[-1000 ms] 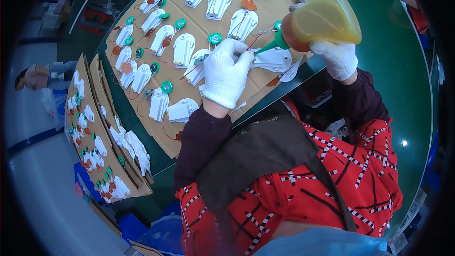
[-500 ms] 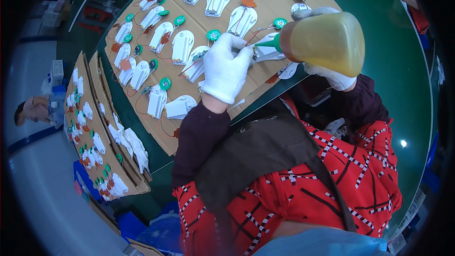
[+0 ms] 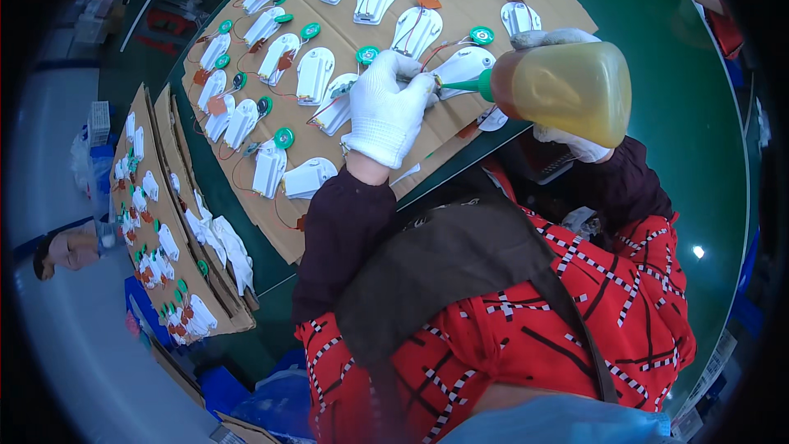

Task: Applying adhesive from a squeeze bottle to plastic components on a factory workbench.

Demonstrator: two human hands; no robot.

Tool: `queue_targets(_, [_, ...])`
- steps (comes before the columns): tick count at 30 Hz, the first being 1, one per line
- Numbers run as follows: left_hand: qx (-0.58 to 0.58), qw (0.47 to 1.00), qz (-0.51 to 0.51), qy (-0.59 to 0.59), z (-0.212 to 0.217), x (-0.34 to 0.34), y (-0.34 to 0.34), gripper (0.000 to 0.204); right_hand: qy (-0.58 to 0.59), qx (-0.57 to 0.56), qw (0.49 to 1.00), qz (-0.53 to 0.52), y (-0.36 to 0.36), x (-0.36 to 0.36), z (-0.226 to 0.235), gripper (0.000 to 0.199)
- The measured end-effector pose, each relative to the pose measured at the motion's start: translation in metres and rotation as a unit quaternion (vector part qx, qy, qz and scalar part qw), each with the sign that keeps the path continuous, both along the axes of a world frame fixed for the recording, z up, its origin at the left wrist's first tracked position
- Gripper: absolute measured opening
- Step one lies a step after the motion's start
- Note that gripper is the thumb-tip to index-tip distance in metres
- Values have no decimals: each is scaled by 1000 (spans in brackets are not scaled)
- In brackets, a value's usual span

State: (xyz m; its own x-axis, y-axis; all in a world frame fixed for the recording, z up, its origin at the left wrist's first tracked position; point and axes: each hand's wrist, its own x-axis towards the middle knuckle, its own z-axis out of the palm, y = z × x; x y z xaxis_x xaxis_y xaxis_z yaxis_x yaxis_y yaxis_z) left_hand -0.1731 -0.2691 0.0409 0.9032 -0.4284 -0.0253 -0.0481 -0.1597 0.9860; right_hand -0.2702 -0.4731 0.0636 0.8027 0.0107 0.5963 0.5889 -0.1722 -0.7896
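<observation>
My right hand [image 3: 575, 145], in a white glove, is wrapped round a squeeze bottle [image 3: 567, 90] of yellowish liquid, tilted on its side. Its thin green nozzle [image 3: 470, 85] points left, the tip beside the end of a white plastic housing [image 3: 467, 70]. My left hand [image 3: 386, 107], also gloved, is closed at that same end, thumb and fingers pinched near the red wires. What they pinch is hidden. A green-rimmed round disc [image 3: 366, 55] lies just above the left knuckles, and another disc [image 3: 482, 35] lies beyond the housing.
Several white housings [image 3: 315, 76] with wired discs and brown patches cover a cardboard sheet [image 3: 345, 173] on the green table [image 3: 682, 107]. At left stands another loaded cardboard sheet [image 3: 156, 296] beside white cloth [image 3: 220, 240]. A person [image 3: 70, 248] is at far left.
The bottle has tipped slightly flatter, its nozzle tip still near the left fingertips. The left hand stays almost in place. At far left, the person has moved lower in the view.
</observation>
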Motion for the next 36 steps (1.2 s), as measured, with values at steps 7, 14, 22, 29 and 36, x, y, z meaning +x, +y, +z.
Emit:
queue_targets(7, [7,1000,2,-10,-6,1,1,13,131,113,985,-12,-4,-10,-5,77])
queue_targets(14, [8,1000,1,-10,-5,0,2,12,188,83,977,-59,-16,19,7,64])
queue_targets(22, [21,999,-5,-23,-5,-1,4,12,148,108,982,-52,-25,57,-1,45])
queue_targets(29, [33,999,-11,-24,1,-2,1,11,129,92,984,-87,-21,54,-4,47])
queue_targets(36, [33,999,-3,-40,-6,0,4,11,190,60,978,-69,-10,31,10,63])
